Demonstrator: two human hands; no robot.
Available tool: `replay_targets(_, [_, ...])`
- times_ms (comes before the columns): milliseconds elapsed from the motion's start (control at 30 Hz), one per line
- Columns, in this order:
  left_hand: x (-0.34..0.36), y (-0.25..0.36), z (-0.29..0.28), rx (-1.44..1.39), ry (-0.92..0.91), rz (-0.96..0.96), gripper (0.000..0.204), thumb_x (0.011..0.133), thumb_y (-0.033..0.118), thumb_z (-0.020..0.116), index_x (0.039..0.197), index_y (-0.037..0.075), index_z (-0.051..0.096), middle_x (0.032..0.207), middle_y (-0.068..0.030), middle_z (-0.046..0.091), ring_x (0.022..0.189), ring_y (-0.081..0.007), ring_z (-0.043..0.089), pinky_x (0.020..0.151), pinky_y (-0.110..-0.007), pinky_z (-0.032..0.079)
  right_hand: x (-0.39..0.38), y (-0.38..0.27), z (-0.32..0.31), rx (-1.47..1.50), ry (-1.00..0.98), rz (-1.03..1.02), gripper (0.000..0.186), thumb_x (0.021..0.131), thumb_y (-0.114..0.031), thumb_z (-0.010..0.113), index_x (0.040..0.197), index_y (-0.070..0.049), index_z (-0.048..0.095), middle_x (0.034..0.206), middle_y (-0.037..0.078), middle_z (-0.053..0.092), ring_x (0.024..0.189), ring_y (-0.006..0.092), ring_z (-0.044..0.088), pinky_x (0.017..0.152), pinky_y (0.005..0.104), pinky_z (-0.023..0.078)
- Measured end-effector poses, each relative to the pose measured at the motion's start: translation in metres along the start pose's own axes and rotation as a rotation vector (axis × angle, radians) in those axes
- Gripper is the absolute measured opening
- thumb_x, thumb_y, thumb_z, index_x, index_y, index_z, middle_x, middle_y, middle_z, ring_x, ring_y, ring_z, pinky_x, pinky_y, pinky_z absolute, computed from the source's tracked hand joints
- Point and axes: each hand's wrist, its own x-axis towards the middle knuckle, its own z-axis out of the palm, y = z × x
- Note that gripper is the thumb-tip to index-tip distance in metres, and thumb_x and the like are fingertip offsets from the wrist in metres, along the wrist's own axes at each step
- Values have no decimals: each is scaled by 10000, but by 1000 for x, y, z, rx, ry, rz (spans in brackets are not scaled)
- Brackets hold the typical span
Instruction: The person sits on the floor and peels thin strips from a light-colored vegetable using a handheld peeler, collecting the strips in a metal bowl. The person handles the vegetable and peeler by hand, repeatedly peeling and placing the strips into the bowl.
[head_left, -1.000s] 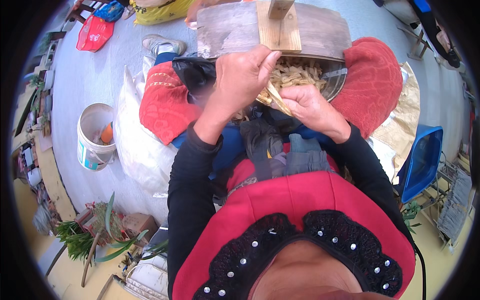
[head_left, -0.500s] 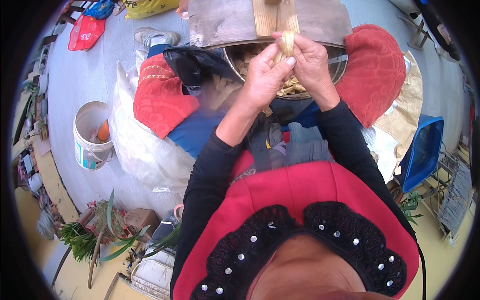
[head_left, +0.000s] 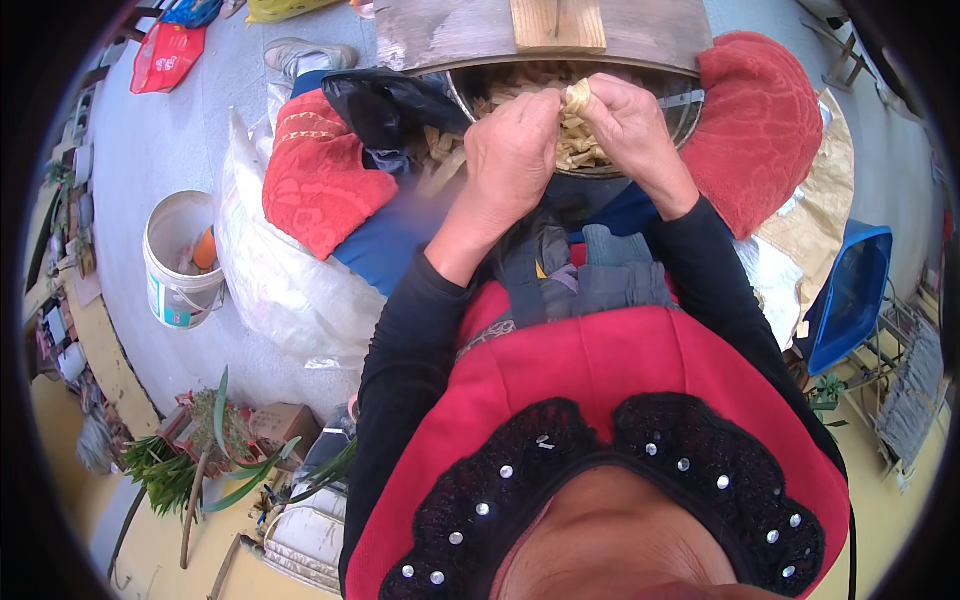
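Observation:
Between my two hands is a yellowish strip (head_left: 577, 98), looped or knotted and slightly shiny; what it is made of I cannot tell. My left hand (head_left: 513, 150) is closed, its fingertips at the strip's left side and mostly hidden behind the back of the hand. My right hand (head_left: 632, 122) pinches the strip from the right, fingers curled. Right beneath them stands a round metal pot (head_left: 692, 125), holding many similar tan folded pieces (head_left: 583, 150). A greyish wooden board (head_left: 450, 35) with a paler wood block (head_left: 558, 25) covers its far side.
Red towels (head_left: 325, 185) lie over both my knees. A black plastic bag (head_left: 395, 105) and a white sack (head_left: 285, 290) are at my left, with a white bucket (head_left: 180, 250) farther out. On the right are brown paper (head_left: 800, 230) and a blue bin (head_left: 850, 295).
Both hands have come slightly lower, and the left has turned so its back faces up. The strip, upright and longer before, now shows as a compact loop.

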Motion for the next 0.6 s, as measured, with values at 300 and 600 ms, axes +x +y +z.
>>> replay_targets(300, [-10,-4,13,-304,43,-53,373,844,67,647,1212,34,597,1084,-161,639,924,-352,649,791,-364,536,-13,15,17,1396,-300,506,194,970,-190,594,1068,-53,690,1080,28,655,968,125,617,862,289,507])
replay_targets(600, [20,12,1,-337,-44,-288,208,908,161,574,1053,19,618,957,-202,643,842,-387,646,729,-415,516,4,-12,13,156,190,-121,126,846,-2,602,925,19,698,1163,119,631,1052,250,592,911,312,467])
